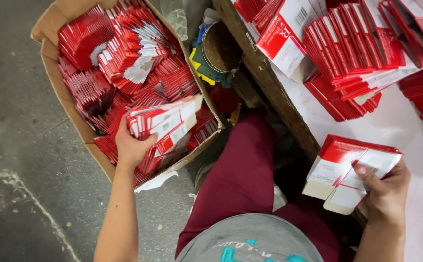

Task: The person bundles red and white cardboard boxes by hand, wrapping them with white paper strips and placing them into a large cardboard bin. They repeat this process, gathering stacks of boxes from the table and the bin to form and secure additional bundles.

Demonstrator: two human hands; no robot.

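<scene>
Item: flat red-and-white cartons. Left hand [133, 145] is gripping a fanned stack [165, 125] over the floor box [51, 29], grip closed around its lower edge. Right hand [385, 191] is pinching a second bundle [349, 170] at the table [405, 126] edge. Step, as judged: moving stacks between box and table; the next move calls for squaring them.

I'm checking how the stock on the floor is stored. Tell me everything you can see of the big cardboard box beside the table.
The cardboard box is brown, open-topped, with worn, bent flaps and a frayed near rim. It sits on the grey concrete floor, left of the wooden table edge, at an angle to it. It is packed with bundles of flattened red-and-white cartons, fanned and leaning loosely. The left hand holds one bundle above its near corner.
</scene>
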